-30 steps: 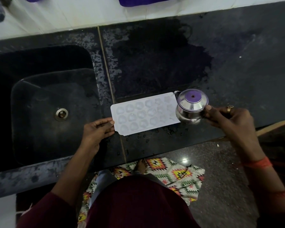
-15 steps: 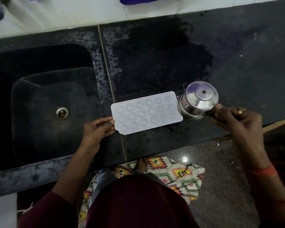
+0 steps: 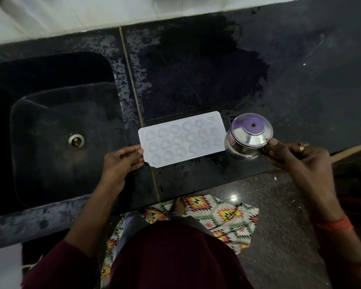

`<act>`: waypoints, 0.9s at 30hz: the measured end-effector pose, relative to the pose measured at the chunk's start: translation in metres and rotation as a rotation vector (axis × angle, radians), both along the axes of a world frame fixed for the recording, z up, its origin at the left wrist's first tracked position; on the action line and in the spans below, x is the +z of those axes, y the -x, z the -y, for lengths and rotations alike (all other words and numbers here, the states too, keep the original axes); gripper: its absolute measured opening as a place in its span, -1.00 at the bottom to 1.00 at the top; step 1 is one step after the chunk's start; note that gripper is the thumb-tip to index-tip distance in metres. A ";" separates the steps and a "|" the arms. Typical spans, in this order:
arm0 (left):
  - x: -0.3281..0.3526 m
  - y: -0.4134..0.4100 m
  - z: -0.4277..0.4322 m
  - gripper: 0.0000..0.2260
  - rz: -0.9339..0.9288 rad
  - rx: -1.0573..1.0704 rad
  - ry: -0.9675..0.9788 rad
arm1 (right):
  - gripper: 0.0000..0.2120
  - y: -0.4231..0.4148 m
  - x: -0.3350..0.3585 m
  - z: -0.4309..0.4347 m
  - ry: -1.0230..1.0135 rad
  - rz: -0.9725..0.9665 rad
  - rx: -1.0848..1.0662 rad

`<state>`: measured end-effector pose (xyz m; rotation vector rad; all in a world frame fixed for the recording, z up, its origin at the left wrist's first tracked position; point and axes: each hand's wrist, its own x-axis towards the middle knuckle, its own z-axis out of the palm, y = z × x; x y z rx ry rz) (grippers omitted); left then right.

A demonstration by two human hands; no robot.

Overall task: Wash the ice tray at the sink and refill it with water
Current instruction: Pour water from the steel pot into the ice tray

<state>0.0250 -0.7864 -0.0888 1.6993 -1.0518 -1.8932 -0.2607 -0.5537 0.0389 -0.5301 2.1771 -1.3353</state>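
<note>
A white ice tray (image 3: 181,139) with several round cells lies flat on the dark countertop (image 3: 290,80), just right of the sink. My left hand (image 3: 121,161) holds its left end, thumb on the rim and fingers under the edge. My right hand (image 3: 290,155) grips the handle of a small steel jug (image 3: 247,136), which hangs just past the tray's right end. The jug's mouth faces up and reflects purple.
The black sink (image 3: 56,138) with its metal drain (image 3: 76,141) lies to the left. A wet patch (image 3: 196,76) spreads behind the tray. White wall tiles (image 3: 71,13) run along the back. A patterned floor mat (image 3: 217,215) lies below the counter's front edge.
The jug drew away to the right of the tray and rose, then came back closer to the tray's right end. My left hand stayed on the tray's left end.
</note>
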 end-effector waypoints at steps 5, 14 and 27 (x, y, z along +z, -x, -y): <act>0.000 0.000 0.000 -0.89 0.004 0.003 0.000 | -0.74 0.000 0.001 -0.001 -0.105 -0.099 0.050; 0.002 0.001 -0.001 -0.91 0.000 0.004 -0.003 | -0.71 0.002 0.000 -0.001 -0.134 -0.112 0.076; 0.004 0.001 -0.001 -0.88 0.003 0.003 0.001 | -0.73 0.003 -0.003 -0.002 -0.113 -0.099 0.070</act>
